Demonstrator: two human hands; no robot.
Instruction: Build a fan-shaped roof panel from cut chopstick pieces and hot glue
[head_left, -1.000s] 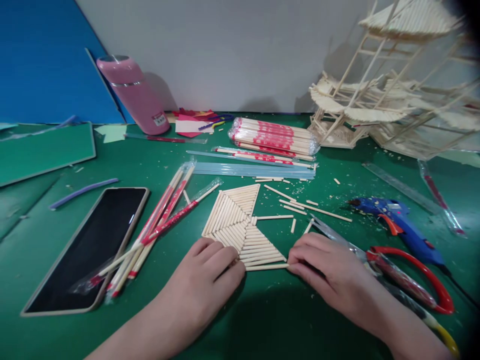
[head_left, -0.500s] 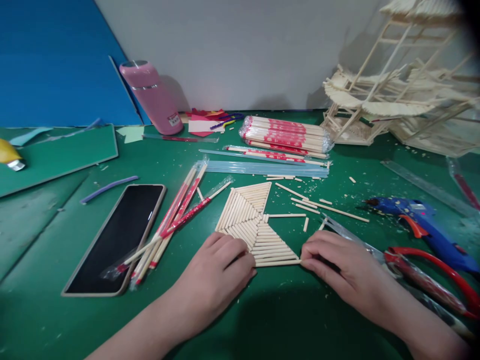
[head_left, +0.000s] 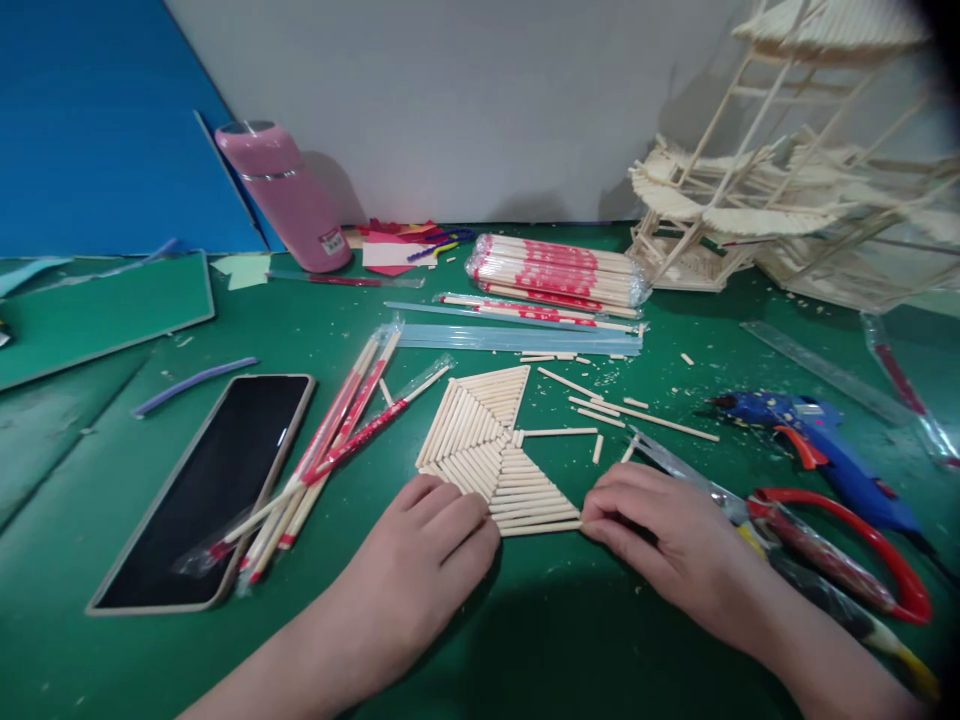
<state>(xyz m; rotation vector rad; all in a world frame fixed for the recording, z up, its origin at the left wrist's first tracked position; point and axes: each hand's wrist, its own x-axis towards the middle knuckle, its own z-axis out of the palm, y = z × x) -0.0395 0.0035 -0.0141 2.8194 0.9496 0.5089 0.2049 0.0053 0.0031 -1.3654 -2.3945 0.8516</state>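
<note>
A flat panel of glued wooden sticks [head_left: 487,440], built from triangular sections, lies on the green mat [head_left: 525,640]. My left hand [head_left: 424,550] rests on the panel's near left corner, fingers curled and pressed down. My right hand [head_left: 660,540] sits at the near right corner, its fingertips pinched against the end of the lowest stick [head_left: 540,527]. Loose cut sticks [head_left: 637,415] lie just beyond the panel.
A phone [head_left: 206,490] and wrapped chopsticks [head_left: 330,450] lie to the left. A chopstick bundle [head_left: 555,270], clear strips [head_left: 517,340] and pink bottle [head_left: 281,195] sit behind. A blue glue gun [head_left: 817,445], red-handled cutters [head_left: 847,560] and a stick model [head_left: 787,170] are on the right.
Both hands stay at the panel's near corners; only the view has shifted slightly sideways. The lowest stick sits against the panel's bottom edge.
</note>
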